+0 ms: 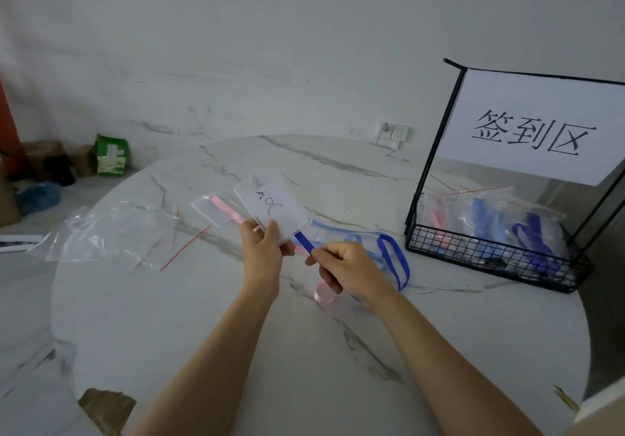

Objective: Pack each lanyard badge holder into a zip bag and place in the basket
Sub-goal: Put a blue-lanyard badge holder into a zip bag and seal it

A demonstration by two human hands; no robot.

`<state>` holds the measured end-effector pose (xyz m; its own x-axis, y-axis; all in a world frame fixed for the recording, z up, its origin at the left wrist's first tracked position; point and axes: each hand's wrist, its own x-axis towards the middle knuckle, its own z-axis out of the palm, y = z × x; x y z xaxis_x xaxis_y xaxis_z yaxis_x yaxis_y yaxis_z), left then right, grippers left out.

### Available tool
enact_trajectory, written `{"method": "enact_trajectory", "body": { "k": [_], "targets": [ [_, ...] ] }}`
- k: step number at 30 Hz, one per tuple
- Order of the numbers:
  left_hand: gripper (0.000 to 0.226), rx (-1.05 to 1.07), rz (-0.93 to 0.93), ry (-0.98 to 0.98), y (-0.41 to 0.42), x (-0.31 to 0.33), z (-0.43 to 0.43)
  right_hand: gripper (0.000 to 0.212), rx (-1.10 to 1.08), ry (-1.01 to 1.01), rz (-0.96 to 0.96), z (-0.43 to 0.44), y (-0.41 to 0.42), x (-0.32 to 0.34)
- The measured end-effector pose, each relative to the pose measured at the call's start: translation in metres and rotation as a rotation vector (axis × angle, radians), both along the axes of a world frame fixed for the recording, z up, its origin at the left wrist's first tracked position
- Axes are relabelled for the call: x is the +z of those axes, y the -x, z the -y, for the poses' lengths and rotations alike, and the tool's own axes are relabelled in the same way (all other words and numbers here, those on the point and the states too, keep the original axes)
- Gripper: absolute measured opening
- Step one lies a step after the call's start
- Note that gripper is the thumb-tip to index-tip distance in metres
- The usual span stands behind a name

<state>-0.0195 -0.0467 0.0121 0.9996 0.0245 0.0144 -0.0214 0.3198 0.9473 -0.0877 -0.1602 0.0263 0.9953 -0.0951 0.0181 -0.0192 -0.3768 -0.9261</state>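
My left hand [262, 249] pinches the lower corner of a clear badge holder [272, 210] with a handwritten card inside, raised above the round marble table [203, 317]. Its dark blue lanyard [394, 259] trails right, and my right hand [341, 266] grips the strap just below the holder. A second badge holder [211, 210] with a pink lanyard [225, 207] lies on the table behind my left hand; the pink strap shows again below my right hand. Clear zip bags [108, 232] with red seal lines lie to the left. The black wire basket [493, 249] at right holds several packed bags.
A white paper sign [534, 131] with black characters hangs on the basket's tall frame. Beyond the table's left edge, boxes, a green package [111, 155] and a blue bag [37, 197] sit on the floor. A wall socket [392, 133] is behind the table.
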Motion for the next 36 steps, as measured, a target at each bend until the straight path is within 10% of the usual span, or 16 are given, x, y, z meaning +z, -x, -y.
{"method": "enact_trajectory", "body": {
  "k": [13, 27, 36],
  "targets": [
    [0.005, 0.04, 0.129, -0.19, 0.002, 0.0, 0.0, 0.031, 0.081, -0.143, -0.055, 0.001, 0.005, 0.007],
    [0.019, -0.195, 0.305, -0.629, 0.012, 0.001, 0.005, 0.038, 0.143, -0.882, 0.362, 0.05, 0.007, 0.024],
    [0.018, -0.411, 0.293, -0.638, 0.019, 0.007, 0.004, 0.018, -0.19, -0.741, 0.452, 0.071, 0.017, 0.039]
  ]
}}
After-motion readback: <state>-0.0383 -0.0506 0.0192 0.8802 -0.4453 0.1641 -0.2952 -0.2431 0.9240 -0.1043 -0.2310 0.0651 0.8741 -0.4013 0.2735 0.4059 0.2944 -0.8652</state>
